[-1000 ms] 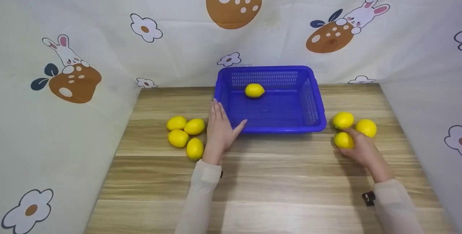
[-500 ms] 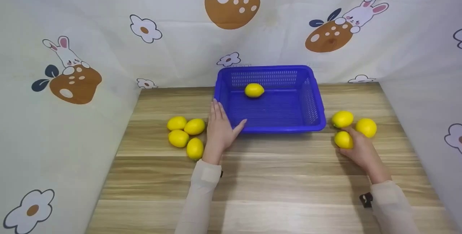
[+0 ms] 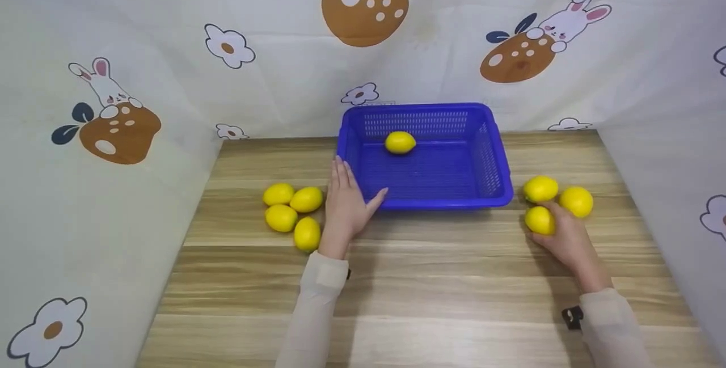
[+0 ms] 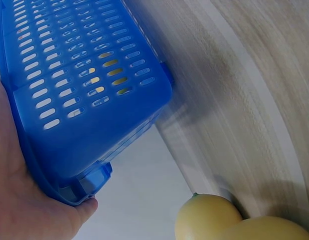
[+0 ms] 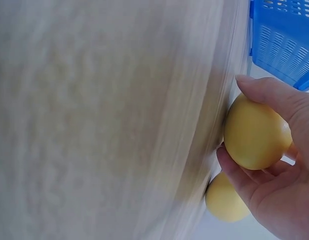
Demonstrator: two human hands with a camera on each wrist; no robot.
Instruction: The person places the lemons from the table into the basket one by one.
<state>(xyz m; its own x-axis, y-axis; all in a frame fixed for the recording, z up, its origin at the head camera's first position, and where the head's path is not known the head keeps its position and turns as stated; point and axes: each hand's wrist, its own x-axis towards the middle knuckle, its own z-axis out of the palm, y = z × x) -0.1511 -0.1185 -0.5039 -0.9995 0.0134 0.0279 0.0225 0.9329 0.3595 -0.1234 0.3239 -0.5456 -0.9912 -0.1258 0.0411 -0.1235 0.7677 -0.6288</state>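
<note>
Yellow lemons (image 3: 281, 218), four in a loose cluster, lie on the wood-grain tabletop (image 3: 431, 283) at the left. Next to them, I observe the left hand (image 3: 345, 203) with its fingers straight along the left side of the blue plastic basket (image 3: 437, 204) and its thumb spread apart over the near rim. I judge this contact to be steadying the basket.

Inside the basket, one lemon (image 3: 400, 143) rests near the slotted far wall.

To the right of the basket, the right hand (image 3: 570, 239) is clamped on a lemon (image 3: 537, 220), thumb on one side and fingers on the other. From my views I cannot tell whether this lemon has cleared the tabletop. Directly behind it sits the rear lemon (image 3: 540, 189); the outermost lemon (image 3: 576, 202) lies just beyond the fingers.

Step in hand, by my assessment: securing the grasp on a single lemon. Next move calls for a firm pinch and a vertical lift, clear of both neighbours, with the basket held steady.
</note>
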